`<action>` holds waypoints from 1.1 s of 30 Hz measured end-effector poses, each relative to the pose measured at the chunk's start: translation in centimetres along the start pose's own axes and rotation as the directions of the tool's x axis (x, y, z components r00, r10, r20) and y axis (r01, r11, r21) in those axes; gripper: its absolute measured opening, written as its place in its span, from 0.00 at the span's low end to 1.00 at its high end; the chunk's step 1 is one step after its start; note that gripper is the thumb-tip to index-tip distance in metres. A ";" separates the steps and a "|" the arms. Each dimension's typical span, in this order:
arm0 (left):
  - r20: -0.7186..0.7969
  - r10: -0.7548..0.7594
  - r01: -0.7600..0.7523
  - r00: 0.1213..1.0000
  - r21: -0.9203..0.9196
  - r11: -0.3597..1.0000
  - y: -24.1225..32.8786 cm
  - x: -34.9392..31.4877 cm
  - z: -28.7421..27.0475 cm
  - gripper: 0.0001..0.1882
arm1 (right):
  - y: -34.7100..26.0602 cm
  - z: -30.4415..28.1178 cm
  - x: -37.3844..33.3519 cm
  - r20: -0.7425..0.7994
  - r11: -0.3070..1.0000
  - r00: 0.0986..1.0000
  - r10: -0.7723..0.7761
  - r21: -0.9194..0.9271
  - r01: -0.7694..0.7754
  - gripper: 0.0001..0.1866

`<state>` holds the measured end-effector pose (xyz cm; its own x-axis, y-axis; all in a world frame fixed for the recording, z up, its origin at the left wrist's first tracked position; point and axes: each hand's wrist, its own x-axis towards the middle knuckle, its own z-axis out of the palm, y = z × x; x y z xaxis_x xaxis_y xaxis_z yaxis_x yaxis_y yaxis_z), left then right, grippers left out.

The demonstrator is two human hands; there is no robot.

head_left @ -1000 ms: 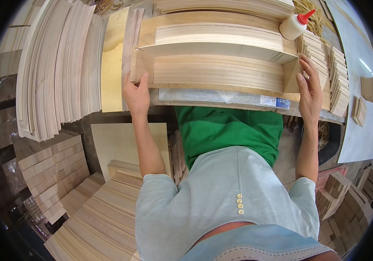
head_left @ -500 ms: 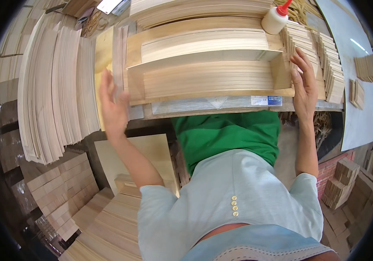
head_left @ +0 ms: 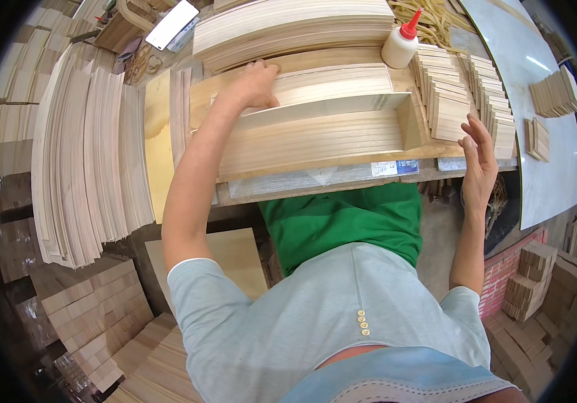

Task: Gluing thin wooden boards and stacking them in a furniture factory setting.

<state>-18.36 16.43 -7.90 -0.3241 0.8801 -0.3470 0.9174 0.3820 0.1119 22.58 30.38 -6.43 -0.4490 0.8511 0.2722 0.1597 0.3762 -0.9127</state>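
Note:
A long thin wooden board (head_left: 342, 103) stands on edge on the bench, with a short wooden end piece (head_left: 410, 122) at its right end. Behind it lies a stack of pale wooden slats (head_left: 339, 79). My left hand (head_left: 253, 84) reaches over the left part of that stack, fingers curled at the far side and thumb at the near side, closed across the top slat. The assembly's left end is hidden by my left forearm. My right hand (head_left: 479, 171) hangs off the bench's front right, holding nothing, its fingers apart and slightly bent. Nearest to it are small stacked wooden pieces (head_left: 449, 117).
A white glue bottle (head_left: 399, 48) with a red nozzle stands at the back right. Taller stacks of wooden boards lie at the back (head_left: 288, 33) and at the left (head_left: 93, 161). A phone-like white slab (head_left: 172, 25) rests at the back left. A pale sheet-topped table (head_left: 523, 60) is at right.
My left hand has moved from the assembly's left end, up and right, onto the slats behind the upright board. My right hand has drawn away from the right end piece, toward me.

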 end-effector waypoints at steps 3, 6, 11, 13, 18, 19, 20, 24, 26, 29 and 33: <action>-0.015 -0.020 0.020 1.000 -0.008 1.000 -0.3 0.3 0.2 0.40 | 0.7 -0.6 -0.5 -0.007 0.999 0.999 0.040 0.007 -0.040 0.18; -0.028 -0.013 0.011 1.000 -0.066 0.998 -1.0 0.8 0.3 0.38 | 0.9 -0.6 -0.7 -0.008 0.998 0.999 0.051 0.044 -0.051 0.18; 0.055 -0.037 0.041 0.998 -0.072 0.997 -0.7 1.3 -0.6 0.36 | 0.4 -0.5 -1.1 0.000 0.997 0.999 0.045 0.070 -0.045 0.18; 0.041 -0.013 0.016 0.999 -0.077 0.997 -1.0 1.6 -0.4 0.36 | 0.3 -0.7 -1.2 -0.003 0.996 0.999 0.046 0.071 -0.046 0.18; 0.092 -0.019 0.029 0.996 -0.103 0.994 -1.3 2.1 -0.6 0.35 | 0.7 -1.2 -1.7 -0.014 0.996 0.998 0.054 0.067 -0.053 0.18; 0.069 -0.011 0.019 0.998 -0.112 0.994 -1.3 2.1 -0.6 0.35 | 0.7 -1.2 -1.8 -0.017 0.996 0.998 0.055 0.066 -0.053 0.18; 0.047 -0.004 0.010 0.999 -0.121 0.993 -1.3 2.0 -0.7 0.34 | 0.7 -1.3 -1.8 -0.020 0.996 0.998 0.055 0.064 -0.053 0.18; 0.080 -0.025 0.045 0.996 -0.258 0.965 -1.2 0.9 -1.9 0.32 | 0.5 -1.6 -1.9 -0.027 0.997 0.998 0.052 0.058 -0.050 0.17; -0.064 0.048 -0.069 0.997 -0.375 0.925 -1.4 0.0 -2.3 0.26 | 0.4 -1.7 -1.9 0.000 0.997 0.999 0.043 0.071 -0.043 0.16; -0.220 0.141 -0.207 0.965 -0.313 0.927 -1.9 -1.4 -4.0 0.19 | -0.6 -1.4 -1.7 0.014 0.992 0.999 0.035 0.122 -0.036 0.16; -0.554 0.151 -0.184 0.819 -0.004 0.983 -2.3 -7.6 -8.8 0.15 | -3.3 -0.6 -1.1 0.024 0.981 1.000 0.009 0.194 -0.014 0.15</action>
<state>-20.05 11.35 2.66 -0.2548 0.9345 0.2484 0.9604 0.2147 0.1775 23.07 28.42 -3.50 -0.4688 0.8453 0.2565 -0.0076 0.2865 -0.9580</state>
